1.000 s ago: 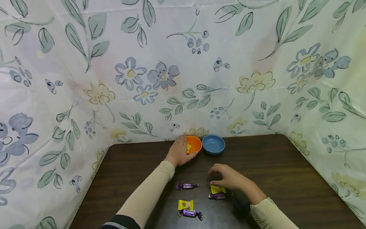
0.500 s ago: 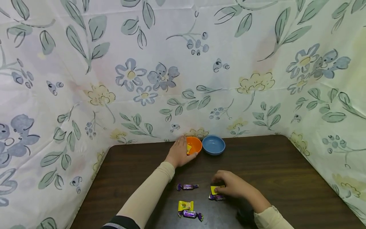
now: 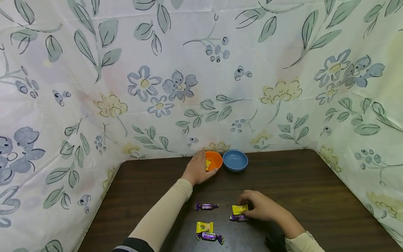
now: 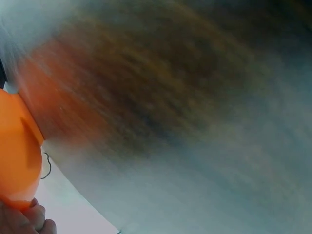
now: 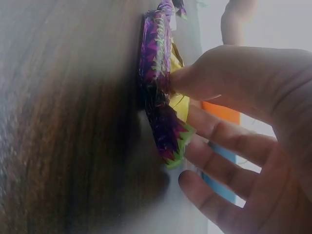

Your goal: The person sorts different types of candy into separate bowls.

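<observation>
Dark wood-grain counter (image 3: 315,196) is carrying a square yellow wrapped candy (image 3: 239,209), probably light and slippery; I'm pinching its three-o'clock edge, a sensible hold, with my right hand (image 3: 262,205) and gripping a round orange bowl (image 3: 216,160) at eleven o'clock with my left hand (image 3: 196,169).

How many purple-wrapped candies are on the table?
3: a lone purple candy; a nearer one beside a yellow candy; a third by the right hand. More may be hidden.
</observation>
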### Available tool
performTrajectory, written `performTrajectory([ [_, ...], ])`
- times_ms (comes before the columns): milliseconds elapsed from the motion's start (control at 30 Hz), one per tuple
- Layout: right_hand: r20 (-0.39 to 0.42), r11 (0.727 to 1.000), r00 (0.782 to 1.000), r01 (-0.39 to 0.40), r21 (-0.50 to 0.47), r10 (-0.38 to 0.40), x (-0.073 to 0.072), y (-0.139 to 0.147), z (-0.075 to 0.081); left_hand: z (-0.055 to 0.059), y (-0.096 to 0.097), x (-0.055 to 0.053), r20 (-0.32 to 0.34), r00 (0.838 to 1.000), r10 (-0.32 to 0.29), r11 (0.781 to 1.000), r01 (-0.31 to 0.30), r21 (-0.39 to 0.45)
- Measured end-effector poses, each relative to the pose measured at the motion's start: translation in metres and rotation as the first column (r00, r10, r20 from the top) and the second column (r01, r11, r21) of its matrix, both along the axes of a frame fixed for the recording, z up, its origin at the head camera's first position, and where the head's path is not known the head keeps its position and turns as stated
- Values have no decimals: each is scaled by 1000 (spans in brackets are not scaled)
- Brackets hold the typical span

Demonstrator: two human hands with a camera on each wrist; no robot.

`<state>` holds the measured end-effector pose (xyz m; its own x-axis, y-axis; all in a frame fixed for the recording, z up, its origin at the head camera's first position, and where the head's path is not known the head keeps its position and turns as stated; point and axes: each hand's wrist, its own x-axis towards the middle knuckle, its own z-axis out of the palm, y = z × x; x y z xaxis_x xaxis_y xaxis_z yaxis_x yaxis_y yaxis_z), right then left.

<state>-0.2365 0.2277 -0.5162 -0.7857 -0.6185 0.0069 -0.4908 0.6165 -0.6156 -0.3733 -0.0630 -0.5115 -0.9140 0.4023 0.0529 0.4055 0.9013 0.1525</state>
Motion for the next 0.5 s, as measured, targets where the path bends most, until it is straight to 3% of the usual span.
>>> performTrajectory([
  [500, -4, 1000, 1000, 5, 13, -5, 0, -5, -1, -3, 2, -3, 2, 1000, 14, 1000, -14, -17],
])
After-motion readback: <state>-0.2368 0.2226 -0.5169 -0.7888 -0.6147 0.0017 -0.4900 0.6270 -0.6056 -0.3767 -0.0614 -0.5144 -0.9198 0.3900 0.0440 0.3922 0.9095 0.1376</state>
